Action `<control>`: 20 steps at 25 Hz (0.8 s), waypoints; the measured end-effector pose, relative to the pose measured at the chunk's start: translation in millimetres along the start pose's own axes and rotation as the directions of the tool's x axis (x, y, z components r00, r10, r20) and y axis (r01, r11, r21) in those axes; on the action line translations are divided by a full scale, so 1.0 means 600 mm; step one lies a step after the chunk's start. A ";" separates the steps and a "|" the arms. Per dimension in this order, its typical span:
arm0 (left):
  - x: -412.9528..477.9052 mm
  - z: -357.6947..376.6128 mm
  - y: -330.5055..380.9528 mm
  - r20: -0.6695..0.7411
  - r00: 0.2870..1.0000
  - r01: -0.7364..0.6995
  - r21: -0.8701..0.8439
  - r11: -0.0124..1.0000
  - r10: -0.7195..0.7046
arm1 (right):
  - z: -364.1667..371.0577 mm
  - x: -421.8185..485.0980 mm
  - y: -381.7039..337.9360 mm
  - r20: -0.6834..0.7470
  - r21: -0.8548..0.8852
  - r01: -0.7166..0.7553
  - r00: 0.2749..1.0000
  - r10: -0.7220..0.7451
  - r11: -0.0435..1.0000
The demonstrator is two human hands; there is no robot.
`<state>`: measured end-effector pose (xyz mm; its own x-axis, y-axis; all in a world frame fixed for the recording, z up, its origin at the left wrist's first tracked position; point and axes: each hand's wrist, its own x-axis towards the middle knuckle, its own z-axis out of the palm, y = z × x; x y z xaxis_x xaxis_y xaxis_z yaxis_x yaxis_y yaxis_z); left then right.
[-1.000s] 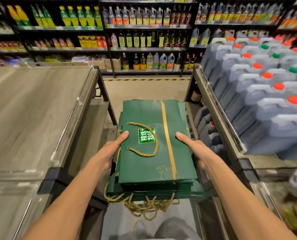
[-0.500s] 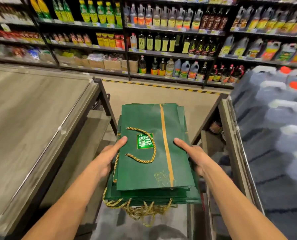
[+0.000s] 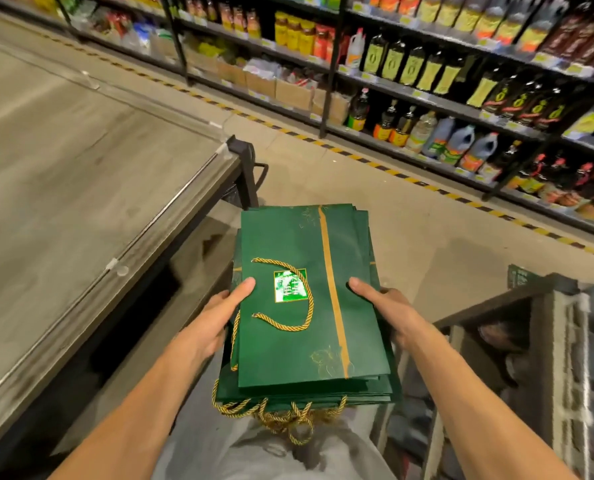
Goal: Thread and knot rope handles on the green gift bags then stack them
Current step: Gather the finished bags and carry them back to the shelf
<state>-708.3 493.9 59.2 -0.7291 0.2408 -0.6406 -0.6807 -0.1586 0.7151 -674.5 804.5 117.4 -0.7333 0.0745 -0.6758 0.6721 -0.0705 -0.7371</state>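
A flat stack of green gift bags (image 3: 309, 341) with a gold stripe hangs in front of me, carried between both hands. My left hand (image 3: 216, 317) grips the stack's left edge, thumb on top near the bag's label. My right hand (image 3: 389, 306) grips the right edge, thumb on top and fingers under it. A gold rope handle (image 3: 288, 296) lies looped on the top bag. More gold rope handles (image 3: 281, 415) dangle from the near end of the stack.
A grey display table (image 3: 81, 188) with a dark metal frame fills the left. Store shelves of bottles (image 3: 427, 71) run across the back behind a yellow-black floor stripe. A dark rack (image 3: 531, 341) stands at the right.
The view has swung left: the jugs on the right have left the frame and the shelves now slant across the back. Both hands keep the same grip on the stack.
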 end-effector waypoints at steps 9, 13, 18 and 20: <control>0.098 -0.019 -0.093 -0.077 0.990 0.106 -0.168 0.980 -0.121 | -0.003 0.200 0.019 0.116 -0.111 -0.133 0.983 0.145 0.985; 0.154 -0.041 -0.173 -0.122 0.975 0.152 -0.244 0.958 -0.186 | -0.001 0.295 0.087 0.145 -0.158 -0.193 0.966 0.216 0.968; 0.250 -0.093 -0.300 -0.200 0.951 0.174 -0.282 0.944 -0.235 | 0.020 0.422 0.216 0.145 -0.188 -0.237 0.953 0.266 0.953; 0.296 -0.132 -0.362 -0.219 0.943 0.183 -0.294 0.938 -0.252 | 0.038 0.484 0.273 0.161 -0.217 -0.233 0.949 0.270 0.948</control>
<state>-695.6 495.3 -232.0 -0.5312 0.0578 -0.8453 -0.7925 -0.3867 0.4716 -779.5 792.2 -199.4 -0.5308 -0.1084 -0.8406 0.8304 0.1316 -0.5413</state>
